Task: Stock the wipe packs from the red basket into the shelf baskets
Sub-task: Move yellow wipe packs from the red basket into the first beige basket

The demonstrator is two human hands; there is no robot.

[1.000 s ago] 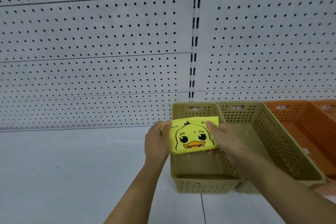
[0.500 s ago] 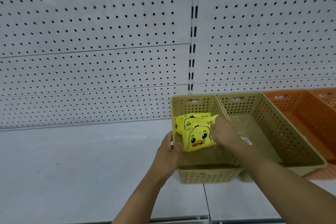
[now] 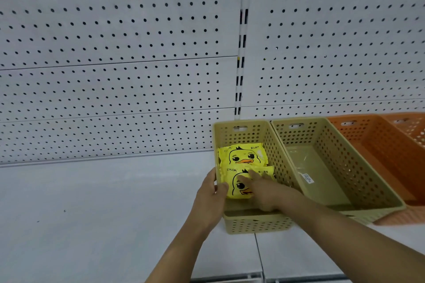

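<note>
Two yellow wipe packs with a duck print lie in the left olive shelf basket (image 3: pixel 240 127). The rear wipe pack (image 3: pixel 242 155) lies flat near the back wall. The front wipe pack (image 3: pixel 232 176) lies just before it, overlapping its edge. My right hand (image 3: pixel 264 193) reaches into the basket and its fingers lie over the front pack's right half, still holding it. My left hand (image 3: pixel 210 193) grips the basket's left wall, fingers outside, with the thumb over the rim touching the pack's left edge. The red basket is out of view.
A second olive basket (image 3: pixel 358 167) holding only a small label stands right of the first. Beyond it stand two orange baskets (image 3: pixel 391 145). All sit on a white shelf (image 3: pixel 103 202) backed by white pegboard (image 3: pixel 115 53).
The pack I held up with both hands has gone down into the left olive basket, in front of another pack. My left hand has shifted to the basket's wall.
</note>
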